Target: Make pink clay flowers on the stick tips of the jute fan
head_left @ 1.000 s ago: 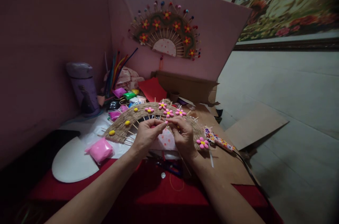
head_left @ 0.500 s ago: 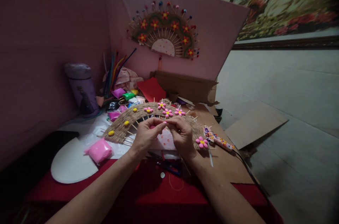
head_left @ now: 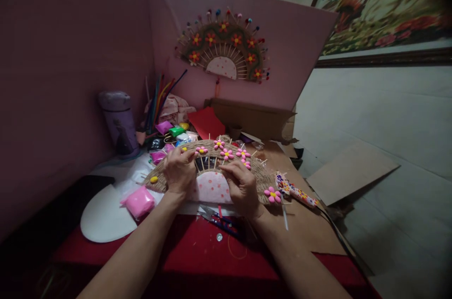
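Observation:
A curved fan [head_left: 208, 142] wound with brown twine lies on the table, with thin sticks and a white, red-dotted half-round centre [head_left: 212, 188]. Pink clay flowers [head_left: 226, 154] with yellow middles and a bare yellow clay oval [head_left: 154, 179] sit on its band. My left hand [head_left: 179, 172] is over the band's left part, fingertips pinched together beside a pink flower [head_left: 201, 150]. My right hand [head_left: 242, 186] hovers by the fan's inner edge, right of the centre, thumb and forefinger pinched. What either pinch holds is too small or hidden to tell.
A pink clay packet [head_left: 138, 202] and a white foam piece [head_left: 106, 216] lie at left. Scissors [head_left: 215, 216] are in front of the fan; a flower-patterned glue gun [head_left: 294, 189] with a cord is at right. A purple tumbler [head_left: 120, 125] stands behind. A finished fan [head_left: 222, 47] hangs on the pink board.
My hands have moved apart from over the centre, where their fingertips met at a small pink clay piece. The left went left to the band. The view has shifted slightly.

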`<state>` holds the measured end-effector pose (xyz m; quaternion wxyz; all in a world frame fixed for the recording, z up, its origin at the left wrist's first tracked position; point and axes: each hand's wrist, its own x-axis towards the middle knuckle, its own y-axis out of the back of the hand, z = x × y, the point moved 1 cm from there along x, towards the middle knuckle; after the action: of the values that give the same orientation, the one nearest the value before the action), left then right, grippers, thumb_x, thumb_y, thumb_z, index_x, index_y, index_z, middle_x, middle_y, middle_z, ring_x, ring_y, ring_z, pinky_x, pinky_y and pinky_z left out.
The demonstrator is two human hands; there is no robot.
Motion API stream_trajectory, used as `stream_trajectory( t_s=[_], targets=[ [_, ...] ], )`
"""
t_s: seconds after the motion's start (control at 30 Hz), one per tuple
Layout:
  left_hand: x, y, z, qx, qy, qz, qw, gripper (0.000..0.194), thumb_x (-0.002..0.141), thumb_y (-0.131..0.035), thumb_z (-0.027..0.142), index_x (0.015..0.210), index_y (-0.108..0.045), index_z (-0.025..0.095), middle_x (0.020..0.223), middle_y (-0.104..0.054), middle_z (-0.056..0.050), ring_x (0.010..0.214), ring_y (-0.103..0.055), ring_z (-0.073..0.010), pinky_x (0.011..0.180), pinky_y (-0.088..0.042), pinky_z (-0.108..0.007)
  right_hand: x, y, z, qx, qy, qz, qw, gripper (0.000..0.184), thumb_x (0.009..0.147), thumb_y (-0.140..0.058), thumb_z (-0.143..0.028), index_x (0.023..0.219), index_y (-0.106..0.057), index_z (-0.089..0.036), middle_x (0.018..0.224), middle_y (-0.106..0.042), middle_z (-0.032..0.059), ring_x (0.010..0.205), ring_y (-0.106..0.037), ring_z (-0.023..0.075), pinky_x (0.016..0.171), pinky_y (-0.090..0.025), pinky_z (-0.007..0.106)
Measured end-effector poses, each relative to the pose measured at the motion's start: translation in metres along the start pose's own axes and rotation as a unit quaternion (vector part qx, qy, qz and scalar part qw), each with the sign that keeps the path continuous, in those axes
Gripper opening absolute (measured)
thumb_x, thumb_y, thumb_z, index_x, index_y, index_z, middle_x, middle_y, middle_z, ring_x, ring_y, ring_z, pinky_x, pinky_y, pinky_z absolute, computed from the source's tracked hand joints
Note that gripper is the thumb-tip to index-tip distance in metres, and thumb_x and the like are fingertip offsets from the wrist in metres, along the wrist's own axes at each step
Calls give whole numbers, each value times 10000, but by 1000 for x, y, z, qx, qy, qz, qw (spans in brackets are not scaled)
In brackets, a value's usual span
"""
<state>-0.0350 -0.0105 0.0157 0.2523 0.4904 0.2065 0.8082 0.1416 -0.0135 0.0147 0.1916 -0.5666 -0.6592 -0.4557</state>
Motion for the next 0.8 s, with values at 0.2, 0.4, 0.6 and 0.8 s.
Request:
stream_trajectory(
  t_s=[0.2,0.4,0.6,0.8],
  targets=[
    [3,-3,2,76,-12,-25,997,265,838,-486,414,860,-726,303,857,-578,-77,844,-475,-256,696,-290,-360,-2,-2,1,-9,-4,-21,1000,208,846,-511,-140,972,-660,-211,850,-602,47,783,-576,151,695,-472,281],
    [2,-1,7,86,-16,-34,996,289,851,-448,425,895,-719,332,878,-561,-83,867,-445,-269,710,-271,-378,-2,-3,2,-11,-1,-39,999,226,842,-502,-124,977,-658,-219,850,-609,45,789,-579,154,701,-474,282],
    [1,-2,5,103,-20,-26,994,294,859,-442,410,850,-718,307,888,-560,-87,878,-445,-270,710,-273,-378,-3,-3,2,-13,-7,-43,999,228,835,-509,-116,974,-664,-210,850,-609,47,786,-578,154,702,-471,280],
    [2,-3,6,114,-11,-29,993,293,858,-444,401,856,-713,286,899,-570,-97,894,-451,-285,708,-283,-387,-3,-3,1,-9,-12,-49,999,238,831,-508,-110,976,-662,-220,859,-608,47,797,-575,158,709,-476,285]
  ],
)
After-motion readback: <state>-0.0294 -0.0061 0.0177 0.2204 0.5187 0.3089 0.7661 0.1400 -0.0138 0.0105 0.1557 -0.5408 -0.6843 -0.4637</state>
